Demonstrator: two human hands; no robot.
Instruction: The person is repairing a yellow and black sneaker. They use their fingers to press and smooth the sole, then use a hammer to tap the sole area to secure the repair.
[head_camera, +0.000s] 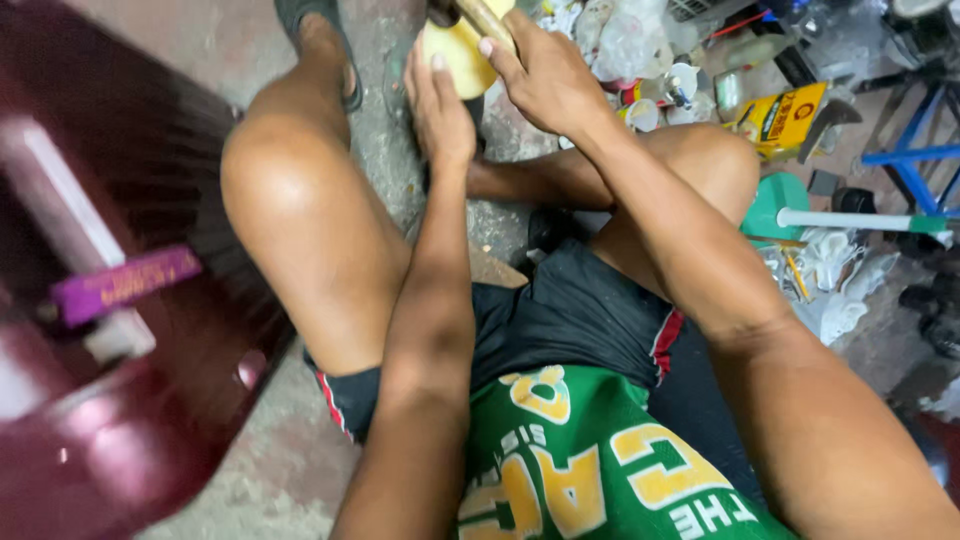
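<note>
Nearest to the camera is the green shirt (590, 470) with yellow letters, above black shorts (570, 310); the person sits on the concrete floor (390, 150) with knees raised. Both forearms reach forward to the top edge of the head view. The left hand (440, 105) lies flat, fingers almost straight, against the side of a pale yellow rounded object (458, 55). The right hand (545, 75) is closed around a wooden handle (487, 18) just above this object. A dark red plastic chair (120, 300) stands at the left. At the right, a yellow packet (785, 118), small white bottles (680, 85) and a green dustpan (775, 205) lie close together.
</note>
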